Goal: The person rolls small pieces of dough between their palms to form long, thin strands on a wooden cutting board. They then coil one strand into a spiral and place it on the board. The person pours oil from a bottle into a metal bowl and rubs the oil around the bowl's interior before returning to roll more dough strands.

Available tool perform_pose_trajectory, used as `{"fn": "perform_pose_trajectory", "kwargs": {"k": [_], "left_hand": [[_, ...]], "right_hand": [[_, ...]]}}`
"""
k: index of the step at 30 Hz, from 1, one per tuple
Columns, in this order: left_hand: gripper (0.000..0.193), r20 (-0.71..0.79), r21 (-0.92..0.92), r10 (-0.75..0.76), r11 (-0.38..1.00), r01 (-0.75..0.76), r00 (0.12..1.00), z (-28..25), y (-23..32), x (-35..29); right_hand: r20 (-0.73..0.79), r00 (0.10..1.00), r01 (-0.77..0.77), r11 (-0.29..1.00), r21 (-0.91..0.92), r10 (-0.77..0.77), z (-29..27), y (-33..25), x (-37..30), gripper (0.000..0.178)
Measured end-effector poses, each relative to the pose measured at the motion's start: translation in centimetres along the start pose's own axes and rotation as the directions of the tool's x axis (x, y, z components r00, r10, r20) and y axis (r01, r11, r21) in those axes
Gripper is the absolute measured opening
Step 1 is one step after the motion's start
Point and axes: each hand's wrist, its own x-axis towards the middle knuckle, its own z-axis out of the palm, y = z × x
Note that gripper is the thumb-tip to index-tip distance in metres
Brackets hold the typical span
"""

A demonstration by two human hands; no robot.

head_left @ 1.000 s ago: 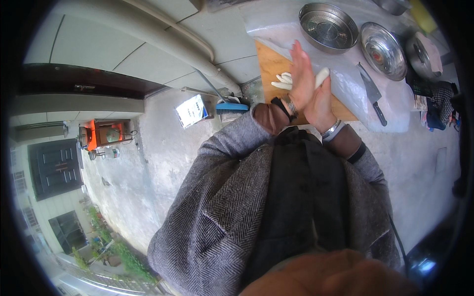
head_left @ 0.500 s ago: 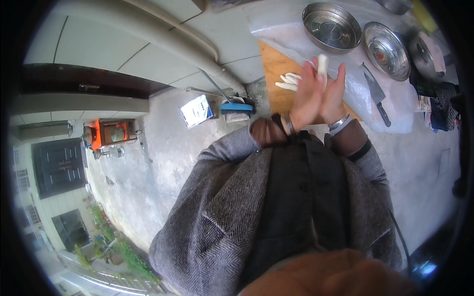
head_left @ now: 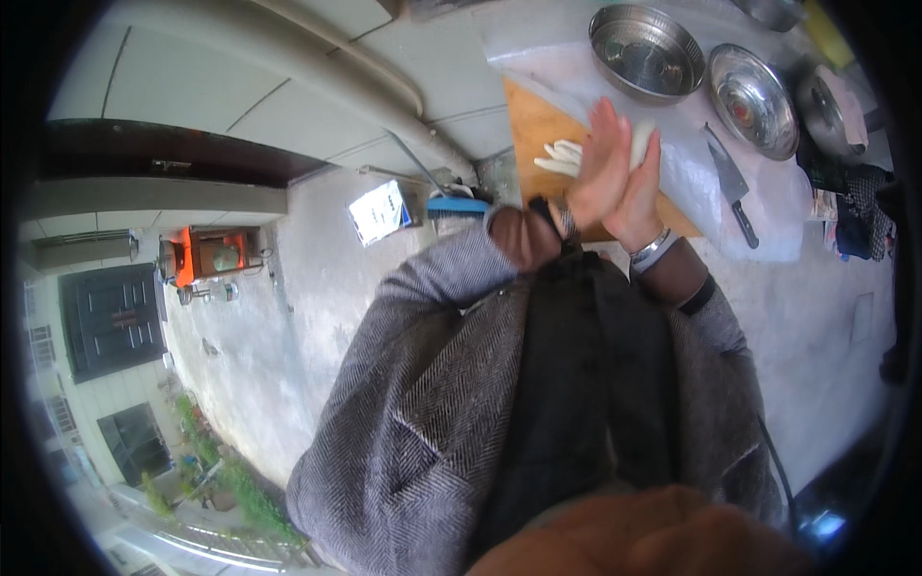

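Note:
Between my palms sits a white piece of dough (head_left: 642,137), its upper end showing past my fingers and the rest hidden. My left hand (head_left: 599,173), fingers stretched out, presses against it from the left. On the other side my right hand (head_left: 638,211) presses its palm to it, fingers also straight. Both hands are raised over a wooden board (head_left: 534,117). Several white dough strips (head_left: 559,157) lie on that board, just left of my left hand.
Right of the board, a knife with a black handle (head_left: 732,187) lies on plastic sheeting (head_left: 687,187). Farther back stand a round metal pan with a perforated bottom (head_left: 645,55), a shiny metal bowl (head_left: 754,101) and a metal pot (head_left: 834,113). A blue broom (head_left: 455,206) stands on the floor at left.
My left hand has slid forward along my right palm. The dough piece between them has shifted slightly right, and less of it shows clearly. The strips on the board stay put.

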Motion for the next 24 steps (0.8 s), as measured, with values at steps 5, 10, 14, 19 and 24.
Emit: {"fn": "perform_pose_trajectory", "kwargs": {"k": [5,10,14,19,24], "left_hand": [[0.084,-0.113,-0.35,-0.198,0.925,0.147,0.974,-0.5,1.2,0.3],[0.087,0.034,-0.197,-0.051,0.979,0.056,0.998,0.2,2.0,-0.2],[0.084,-0.041,-0.62,-0.323,0.75,0.229,0.946,-0.4,1.9,0.8],[0.083,0.119,-0.118,-0.046,0.991,0.061,0.992,-0.3,2.5,-1.0],[0.072,-0.12,-0.238,0.15,0.955,-0.175,0.981,-1.2,2.2,-0.3]], "right_hand": [[0.112,0.992,-0.051,0.998,-0.03,0.054,0.5,-0.4,-0.4,0.09],[0.033,0.982,0.19,0.974,-0.121,-0.187,1.0,-0.4,-0.3,0.094],[0.111,0.994,-0.013,0.998,-0.065,0.021,0.8,-0.1,-0.5,0.092],[-0.018,0.99,0.139,0.981,-0.135,-0.142,0.6,0.0,-0.3,0.09],[0.136,0.99,0.062,0.994,-0.092,-0.049,1.3,-0.9,0.4,0.092]]}}
